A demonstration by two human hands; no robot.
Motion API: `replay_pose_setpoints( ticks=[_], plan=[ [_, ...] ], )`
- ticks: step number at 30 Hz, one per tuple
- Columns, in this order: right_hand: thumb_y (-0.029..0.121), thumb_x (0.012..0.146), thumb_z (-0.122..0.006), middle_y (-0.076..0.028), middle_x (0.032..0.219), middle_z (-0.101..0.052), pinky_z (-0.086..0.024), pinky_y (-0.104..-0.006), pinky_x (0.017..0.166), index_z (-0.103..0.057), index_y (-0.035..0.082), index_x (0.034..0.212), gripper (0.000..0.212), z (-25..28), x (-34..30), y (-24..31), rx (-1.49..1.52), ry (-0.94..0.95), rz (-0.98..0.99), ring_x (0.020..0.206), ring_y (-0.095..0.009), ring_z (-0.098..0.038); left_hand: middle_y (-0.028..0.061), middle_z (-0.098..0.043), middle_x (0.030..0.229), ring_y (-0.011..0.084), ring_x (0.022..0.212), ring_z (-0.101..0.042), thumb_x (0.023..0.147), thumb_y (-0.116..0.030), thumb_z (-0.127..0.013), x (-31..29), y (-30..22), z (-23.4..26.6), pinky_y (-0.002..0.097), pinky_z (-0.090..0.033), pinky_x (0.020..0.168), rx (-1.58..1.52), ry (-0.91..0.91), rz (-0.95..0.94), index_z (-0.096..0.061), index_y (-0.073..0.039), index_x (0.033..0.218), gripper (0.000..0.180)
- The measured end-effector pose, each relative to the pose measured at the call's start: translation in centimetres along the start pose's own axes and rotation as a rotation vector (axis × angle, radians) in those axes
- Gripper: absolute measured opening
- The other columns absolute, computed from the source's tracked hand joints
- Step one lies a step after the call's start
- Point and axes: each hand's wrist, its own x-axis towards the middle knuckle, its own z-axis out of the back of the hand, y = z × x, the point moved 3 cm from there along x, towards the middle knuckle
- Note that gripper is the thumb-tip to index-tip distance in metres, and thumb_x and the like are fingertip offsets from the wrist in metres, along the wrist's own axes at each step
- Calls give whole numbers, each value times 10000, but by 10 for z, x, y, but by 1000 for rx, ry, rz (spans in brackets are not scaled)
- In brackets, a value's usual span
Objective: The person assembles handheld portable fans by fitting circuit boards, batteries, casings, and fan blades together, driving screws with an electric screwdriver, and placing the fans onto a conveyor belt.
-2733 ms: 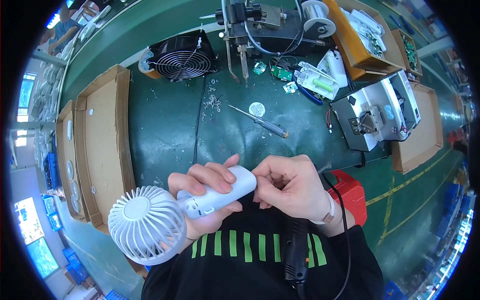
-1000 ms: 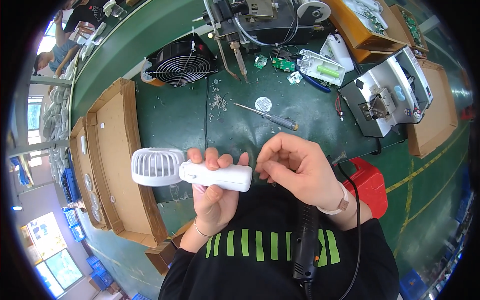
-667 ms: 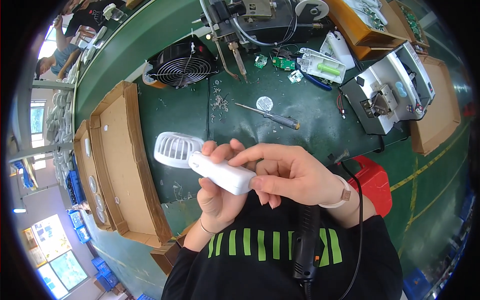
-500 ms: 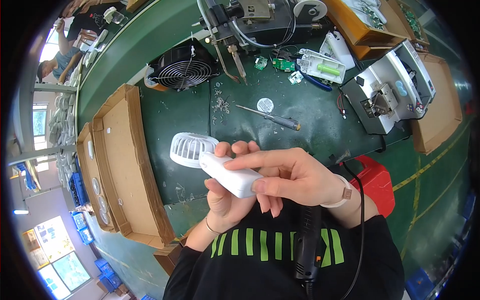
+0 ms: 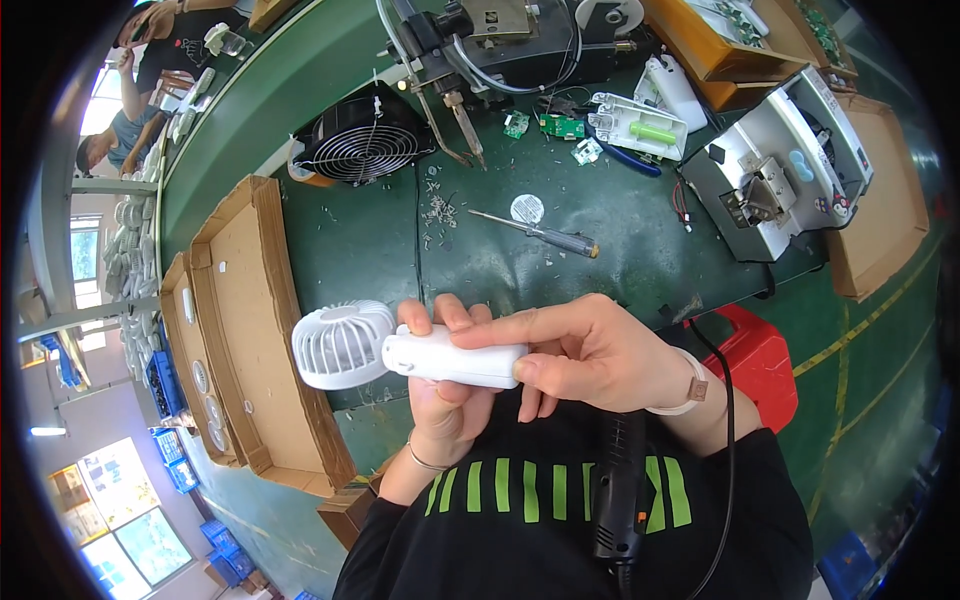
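Note:
A white handheld fan [image 5: 455, 358] lies nearly level in front of me, its round caged head [image 5: 346, 345] pointing left. My left hand [image 5: 445, 405] supports the handle from below, with fingertips curling over its far side near the head. My right hand [image 5: 590, 355] grips the handle's right end, the thumb at the end and the index finger stretched along the top. Beyond the hands, a screwdriver [image 5: 565, 241] with a clear handle rests on the green table [image 5: 370, 235]. Close to it is a round whitish disc [image 5: 527, 209].
A black fan [image 5: 365, 140] and a soldering machine [image 5: 465, 120] stand at the back. Green circuit boards [image 5: 562, 126] and an opened white casing [image 5: 640, 125] lie back right, by a white-and-grey device [image 5: 770, 180]. Cardboard trays [image 5: 250, 330] sit left; a black power tool [image 5: 618, 490] hangs at my chest.
The handheld fan has turned from slanting to nearly level, its head swinging left and slightly nearer. Both hands still hold it. The left fingers have shifted along the handle.

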Motion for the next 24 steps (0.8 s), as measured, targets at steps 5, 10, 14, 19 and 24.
replay_pose_setpoints(
  ticks=[5, 10, 14, 19, 24],
  plan=[
    [59, 929, -471, -133, 1116, -627, -556, -249, 671, -545, -16, 1287, 373, 0, -2, 0, -30, -20, 1, 789, -157, -659, 24, -520, 1035, 219, 929, -519, 691, -223, -858, -3, -7, 5, 526, -458, 956, 234, -26, -115, -376, -198, 1057, 605],
    [57, 938, -467, -141, 1155, -609, -563, -250, 685, -560, -18, 1268, 352, -1, 0, 1, -65, -56, 56, 825, -166, -657, 34, -522, 1044, 244, 980, -540, 701, -202, -851, -2, -10, 1, 534, -438, 986, 296, -24, -182, -365, -180, 1061, 605],
    [42, 935, -461, -144, 1146, -606, -567, -258, 705, -564, -18, 1264, 350, -1, 0, 1, -117, -92, 56, 872, -174, -654, 36, -523, 1047, 247, 997, -553, 717, -204, -841, -2, -9, 1, 510, -431, 997, 275, -49, -172, -361, -178, 1053, 587],
    [15, 926, -447, -155, 1136, -595, -568, -271, 748, -553, -15, 1279, 370, 2, 2, -4, -186, -20, 177, 956, -184, -638, 19, -519, 1037, 214, 985, -560, 702, -252, -853, -2, -11, 5, 470, -408, 1004, 279, -34, -160, -359, -190, 1047, 607],
    [14, 919, -465, -149, 1117, -589, -556, -259, 727, -553, -12, 1284, 376, 4, 4, -7, -171, 43, 232, 911, -178, -637, 0, -511, 1027, 192, 982, -558, 677, -291, -867, -3, -11, 5, 428, -385, 1016, 255, -58, -135, -361, -205, 1040, 629]
  ],
)
